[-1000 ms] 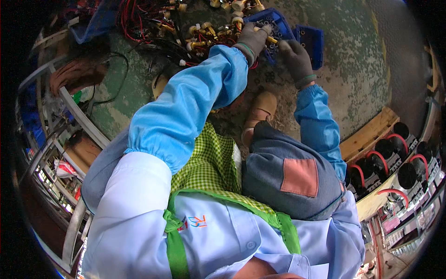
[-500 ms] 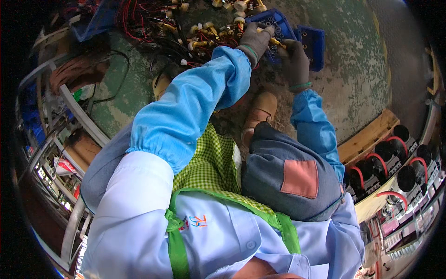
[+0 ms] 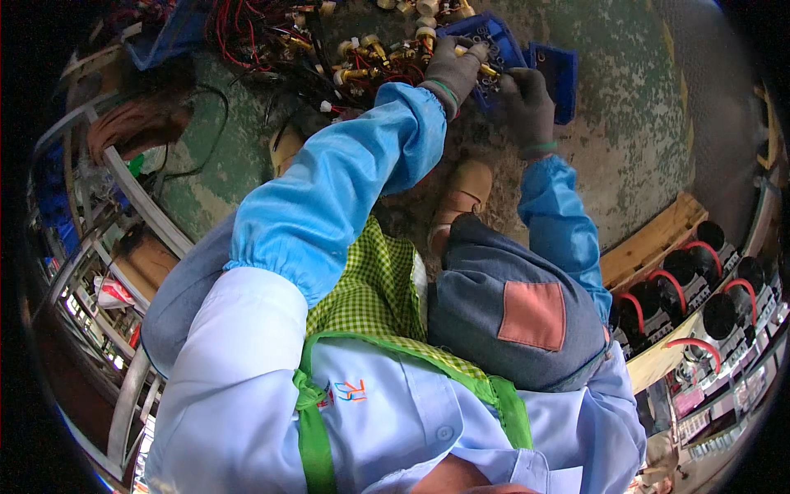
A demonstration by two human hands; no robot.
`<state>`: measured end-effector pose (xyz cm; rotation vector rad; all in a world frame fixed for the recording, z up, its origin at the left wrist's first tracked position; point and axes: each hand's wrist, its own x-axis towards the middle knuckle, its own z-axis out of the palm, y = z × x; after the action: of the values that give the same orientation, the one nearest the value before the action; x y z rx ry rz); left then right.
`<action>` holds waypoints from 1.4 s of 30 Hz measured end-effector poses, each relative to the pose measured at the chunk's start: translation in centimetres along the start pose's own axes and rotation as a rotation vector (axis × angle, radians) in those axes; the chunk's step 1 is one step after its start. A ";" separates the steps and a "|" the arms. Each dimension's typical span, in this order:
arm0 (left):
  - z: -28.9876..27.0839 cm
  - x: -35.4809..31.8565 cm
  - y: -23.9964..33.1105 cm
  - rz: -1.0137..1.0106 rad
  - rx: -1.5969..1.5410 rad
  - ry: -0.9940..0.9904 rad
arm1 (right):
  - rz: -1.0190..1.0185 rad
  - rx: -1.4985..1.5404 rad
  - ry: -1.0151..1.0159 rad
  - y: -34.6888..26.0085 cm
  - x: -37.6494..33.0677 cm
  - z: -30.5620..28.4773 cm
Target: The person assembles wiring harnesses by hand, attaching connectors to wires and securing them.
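Note:
In grey gloves, my two hands meet at the top of the view, over a blue bin (image 3: 512, 51) holding small ring-shaped parts. A small brass fitting (image 3: 487, 71) with a pale end spans the gap between them. My left hand (image 3: 453, 72) is closed around its left part. The fingers of my right hand (image 3: 529, 107) are pinched at its right end; whether a smaller part sits between those fingertips is hidden. Left of my hands lies a heap of brass fittings (image 3: 359, 74) with white caps and wires.
A second blue bin (image 3: 566, 78) stands right of the first. Red and black wires (image 3: 239, 41) spread at upper left beside another blue bin (image 3: 169, 37). Metal racking (image 3: 148, 206) rises at left. Black cylindrical units with red tubes (image 3: 681, 267) and a wooden plank (image 3: 654, 239) are at lower right.
My right hand has shifted slightly to the right and turned a little at the end of the brass fitting. The left hand has barely moved.

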<state>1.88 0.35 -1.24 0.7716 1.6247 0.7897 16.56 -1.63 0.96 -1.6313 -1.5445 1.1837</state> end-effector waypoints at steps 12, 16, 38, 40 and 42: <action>-1.4 -4.4 -0.8 0.649 0.734 -0.607 | -0.029 -0.503 0.114 7.6 1.7 -5.2; -0.6 -4.6 -1.4 0.605 1.096 -0.759 | 0.123 -0.613 -0.034 8.5 2.6 -5.4; -19.8 -13.3 0.6 0.106 1.375 -1.251 | 0.040 -0.131 -0.645 -2.0 2.4 2.6; -21.4 -12.6 -2.6 0.522 1.143 -1.112 | 0.100 -0.089 -0.703 -0.4 4.0 5.0; -20.6 -12.5 -2.5 0.597 1.098 -1.185 | 0.182 -0.049 -0.773 1.3 4.1 7.6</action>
<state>-16.48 -13.30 6.79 2.0462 0.5728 -0.3401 10.08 0.97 -4.27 -1.4339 -1.8943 2.0534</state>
